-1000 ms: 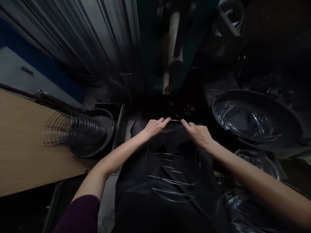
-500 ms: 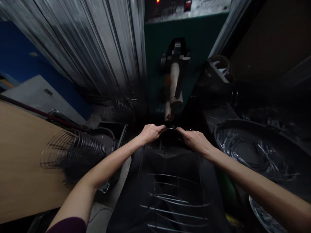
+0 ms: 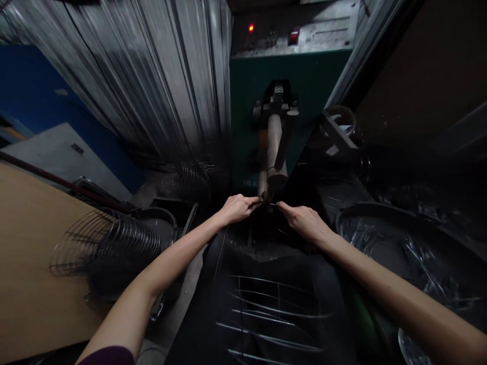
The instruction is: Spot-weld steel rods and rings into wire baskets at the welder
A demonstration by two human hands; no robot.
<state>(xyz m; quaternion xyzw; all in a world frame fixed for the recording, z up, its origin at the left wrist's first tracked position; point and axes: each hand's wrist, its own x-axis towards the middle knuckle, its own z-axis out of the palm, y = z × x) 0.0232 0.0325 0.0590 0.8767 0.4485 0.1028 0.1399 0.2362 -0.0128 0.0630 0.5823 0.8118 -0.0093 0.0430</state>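
My left hand [image 3: 240, 208] is closed in a pinch on one side of a thin metal wire [image 3: 272, 204]. From the other side my right hand [image 3: 302, 218] pinches the same wire. Both hands are at the lower tip of the machine's arms [image 3: 276, 147], where the wire meets the metal; the exact contact is too dark to make out. The machine has a green body [image 3: 249, 101] and a lit red lamp [image 3: 251, 28]. Several bent wires [image 3: 266, 314] lie over the dark apron below my hands.
On the left, a coil-like row of wire rings [image 3: 129, 233] rests over a dark tub beside a wooden board [image 3: 34, 253]. A large round tray [image 3: 384, 208] at the right holds loose wire pieces. Corrugated metal [image 3: 163, 66] stands behind.
The view has tilted up, showing more of the machine's panel. Between my hands, the wire now sits close against the lower tip of the machine's arms.
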